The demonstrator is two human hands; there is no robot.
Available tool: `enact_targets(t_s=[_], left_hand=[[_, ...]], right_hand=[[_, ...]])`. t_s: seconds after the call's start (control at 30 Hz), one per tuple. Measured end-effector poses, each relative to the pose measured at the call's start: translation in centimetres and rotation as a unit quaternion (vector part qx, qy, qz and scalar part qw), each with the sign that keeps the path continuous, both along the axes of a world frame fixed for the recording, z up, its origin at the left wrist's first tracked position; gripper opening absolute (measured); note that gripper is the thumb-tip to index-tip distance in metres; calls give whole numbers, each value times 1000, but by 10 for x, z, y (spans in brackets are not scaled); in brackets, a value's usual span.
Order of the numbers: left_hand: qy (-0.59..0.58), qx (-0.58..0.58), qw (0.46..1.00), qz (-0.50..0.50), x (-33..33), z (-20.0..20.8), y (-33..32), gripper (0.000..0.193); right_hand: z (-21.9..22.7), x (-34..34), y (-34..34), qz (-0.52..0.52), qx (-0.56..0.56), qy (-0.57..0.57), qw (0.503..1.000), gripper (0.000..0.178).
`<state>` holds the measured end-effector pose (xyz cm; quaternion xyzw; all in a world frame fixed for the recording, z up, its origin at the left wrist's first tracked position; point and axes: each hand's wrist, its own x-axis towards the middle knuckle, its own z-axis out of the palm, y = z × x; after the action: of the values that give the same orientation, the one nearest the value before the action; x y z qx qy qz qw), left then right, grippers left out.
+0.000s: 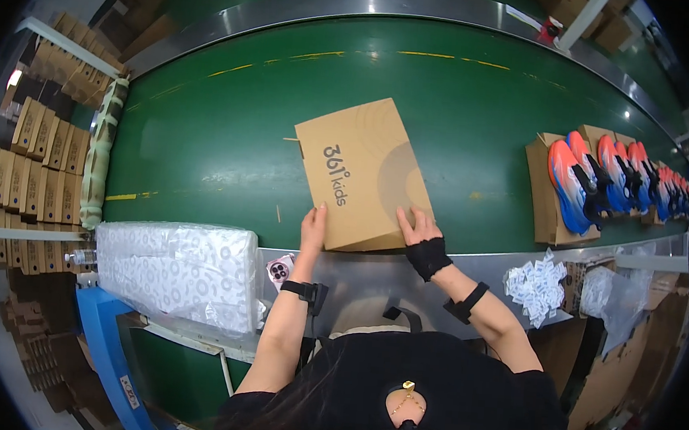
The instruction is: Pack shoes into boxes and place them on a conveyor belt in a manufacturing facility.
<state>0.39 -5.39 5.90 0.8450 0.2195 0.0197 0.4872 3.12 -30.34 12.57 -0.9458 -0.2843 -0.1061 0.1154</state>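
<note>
A closed tan cardboard shoebox (368,169) lies tilted on the green conveyor belt (215,118) in front of me, with dark print on its lid. My left hand (313,229) grips its left side near the close corner, thumb at the lid's edge. At the near right corner, my right hand (419,228) holds the box with its fingers over the lid; a black wrist covering reaches up to the hand. The underside of the box and part of my left fingers are hidden.
Open boxes with orange-and-blue shoes (572,187) line the belt's right side. Small white packets (535,288) are heaped on the metal ledge. Left of me lie a wrapped stack of patterned paper (177,271) and a pink phone (279,269). Shoeboxes (31,181) fill the left rack.
</note>
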Motion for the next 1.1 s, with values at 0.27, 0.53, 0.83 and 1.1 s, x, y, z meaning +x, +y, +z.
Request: enact_targets(t_s=[0.27,0.53,0.83,1.1], left_hand=[[-27,-533,841,90,-31,61,15,49],[-239,-613,739,147,-196,116,97,67],[-364,-153,775,493,-334,30,216,74],[-313,-486,570,584,-255,62,171,67]], right_hand=[[69,-22,17,21,56,-44,997,33],[85,-80,48,203,278,-21,939,51],[-23,-79,-42,-99,199,219,950,37],[-92,45,-301,-565,256,106,777,44]])
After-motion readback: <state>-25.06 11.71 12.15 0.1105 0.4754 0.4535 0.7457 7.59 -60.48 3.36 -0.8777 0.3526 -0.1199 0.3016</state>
